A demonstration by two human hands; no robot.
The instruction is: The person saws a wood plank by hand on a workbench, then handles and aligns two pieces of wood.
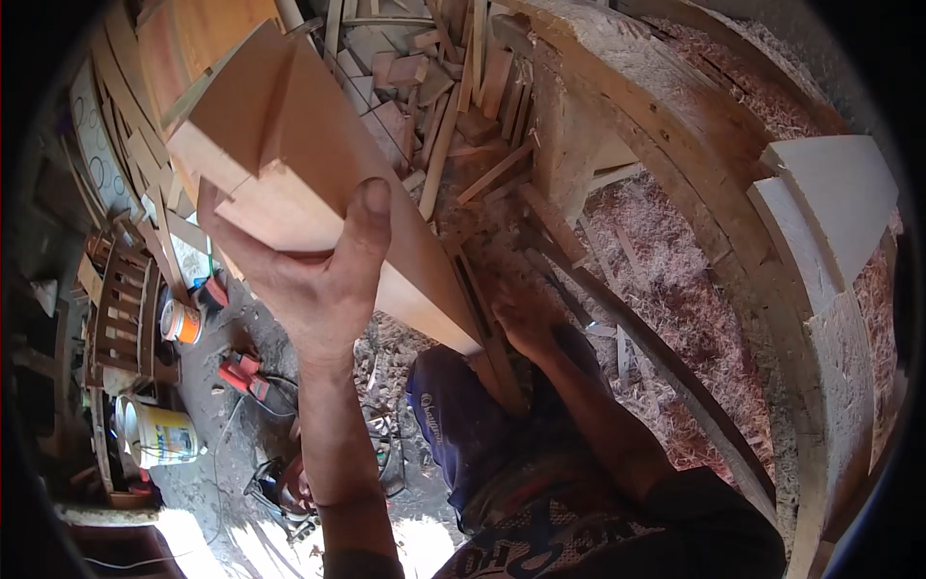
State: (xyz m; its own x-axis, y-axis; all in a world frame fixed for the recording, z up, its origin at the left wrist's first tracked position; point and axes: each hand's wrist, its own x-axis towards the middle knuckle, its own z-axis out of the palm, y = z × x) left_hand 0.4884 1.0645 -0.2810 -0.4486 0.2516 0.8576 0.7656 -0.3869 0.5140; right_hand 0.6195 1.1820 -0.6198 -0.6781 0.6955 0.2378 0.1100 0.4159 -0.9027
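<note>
A long pale wooden block (318,164) with a stepped notch at its upper end slants from the upper left down toward my knees. My left hand (309,280) grips it near that notched end, thumb over the near side and fingers along the lower edge. In shadow, beside the block's lower end, my right hand (526,318) is curled next to a narrow wooden piece (502,372) standing between my legs. What my right fingers hold, if anything, is too dark to make out.
Curved timber frames (675,116) over wood shavings (666,261) fill the right. Offcuts (405,87) lie heaped at the far side. On the left floor are a white bucket (164,434), an orange-and-white tub (181,321), a red-and-black tool (246,376) and a wooden rack (123,309).
</note>
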